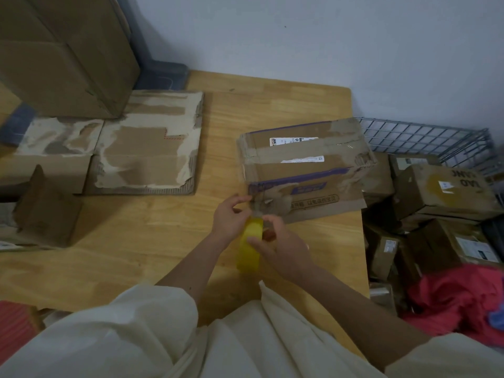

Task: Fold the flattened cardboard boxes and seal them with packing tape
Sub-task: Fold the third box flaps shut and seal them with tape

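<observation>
A worn cardboard box [305, 165] with purple print and old tape strips stands folded up on the wooden table [136, 255], right of centre. A yellow roll of packing tape [249, 249] hangs upright just in front of the box's near left corner. My right hand [281, 249] grips the roll from the right side. My left hand [230, 216] pinches the clear tape end at the box's lower left corner. A flattened cardboard box [141, 148] with torn paper patches lies on the table to the left.
A tall cardboard box [68, 50] stands at the back left, and a small folded box [46, 214] sits at the left edge. Right of the table a wire basket [425, 137] and several taped parcels [441, 192] fill the floor, with red cloth [458, 298] nearby.
</observation>
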